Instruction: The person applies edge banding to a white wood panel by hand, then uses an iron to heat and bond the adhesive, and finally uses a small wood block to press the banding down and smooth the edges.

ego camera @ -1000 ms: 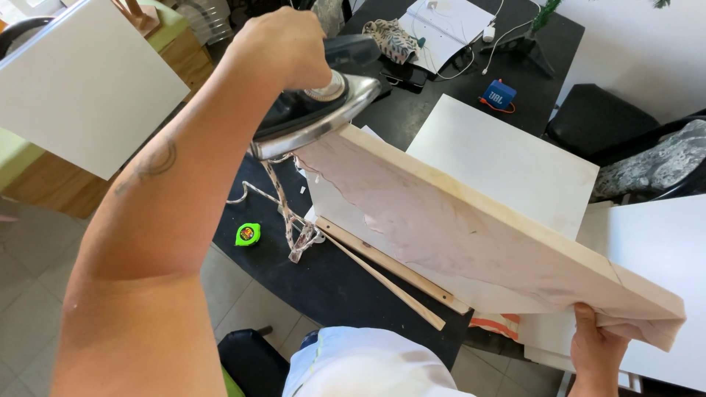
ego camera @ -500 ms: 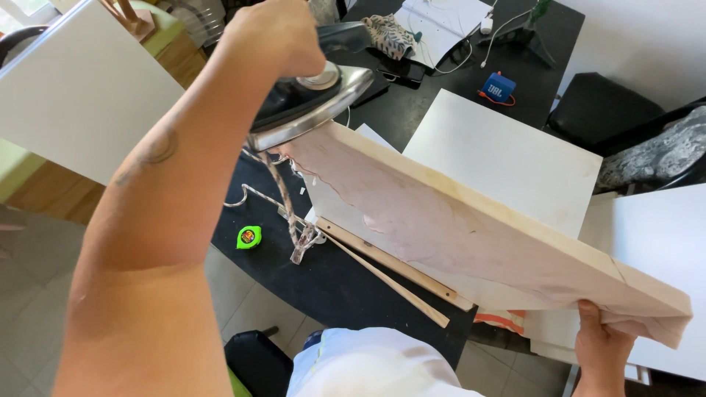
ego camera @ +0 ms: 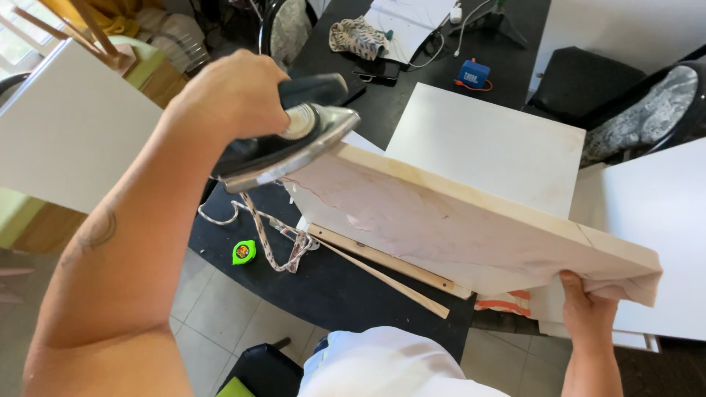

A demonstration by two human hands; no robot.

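Observation:
My left hand grips the dark handle of a clothes iron, whose metal sole rests on the far end of a long pale board. The board stands on edge, tilted, and a thin wrinkled pinkish sheet covers its broad face. My right hand holds the near lower corner of the board, thumb over the sheet's edge. The iron's braided cord hangs down onto the black table.
Two thin wooden strips lie on the black table under the board, with a green tape measure to their left. White panels lie behind the board and at left. A blue speaker, a cloth and papers sit at the far end.
The iron has slid further toward the far end of the board, now reaching its corner. My right hand keeps its hold on the near corner.

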